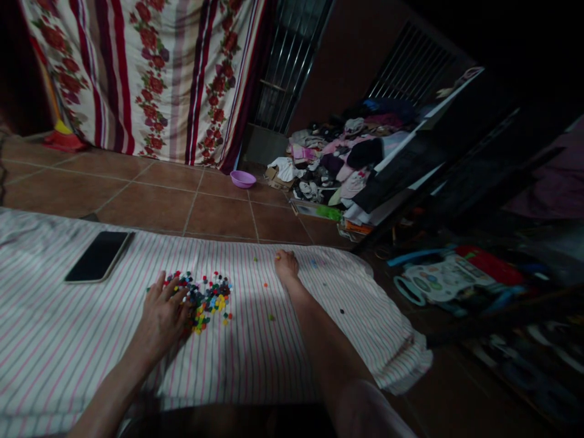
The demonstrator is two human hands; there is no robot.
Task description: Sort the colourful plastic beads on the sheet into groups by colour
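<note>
Indoors, a tiled floor (223,213) and a flowered curtain (176,79) stretch beyond the stripe-covered surface (255,359). On it lies a heap of coloured pieces (207,299), the left hand (164,310) spread open over its left edge; farther right, the right hand (287,265) curls, pinching a yellow piece (278,257).

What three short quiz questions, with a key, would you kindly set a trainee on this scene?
1. Which of the person's hands is at the pile of small coloured pieces?
2. True or false: the phone lies to the right of that pile, as seen in the picture.
3. What colour is the bowl on the tiled floor? A) green B) purple C) white

Key:
1. The left hand; the right hand is apart from the pile.
2. False: the phone lies to its left, on the striped cloth.
3. B
</note>
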